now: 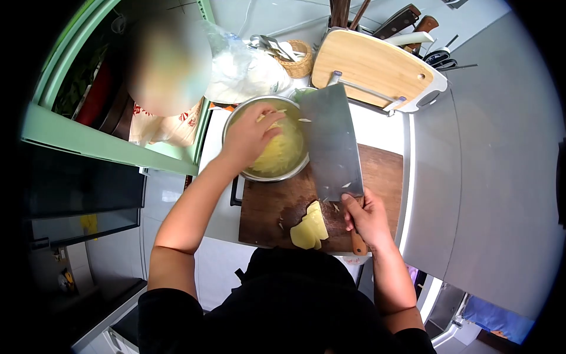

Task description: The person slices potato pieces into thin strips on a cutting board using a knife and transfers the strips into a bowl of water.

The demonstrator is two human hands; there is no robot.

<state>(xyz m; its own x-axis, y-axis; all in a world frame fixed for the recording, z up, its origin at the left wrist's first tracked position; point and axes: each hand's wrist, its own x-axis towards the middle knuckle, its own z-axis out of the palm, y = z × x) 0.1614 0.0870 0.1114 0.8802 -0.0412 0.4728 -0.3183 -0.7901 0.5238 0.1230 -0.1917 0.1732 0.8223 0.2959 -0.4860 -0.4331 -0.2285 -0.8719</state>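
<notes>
My right hand (369,220) is wrapped round the wooden handle of a broad cleaver (331,141). Its blade is raised on edge beside the bowl, with a few pale shreds stuck to it. Over the steel bowl (298,171) is my left hand (254,134), fingers curved and spread apart, with bits of shred on them. Yellow potato shreds (276,156) lie in cloudy water inside the bowl. Several overlapping potato slices (309,229) rest near the front edge of the dark wooden cutting board (265,206), to the left of the cleaver handle.
Behind the bowl are a white plastic bag (247,74) and a wicker basket (300,62) of utensils. A light cutting board (371,62) stands in a rack at the back, near knives (398,22) and scissors (439,58). A green-framed shelf (118,137) borders the left, a grey panel (495,159) the right.
</notes>
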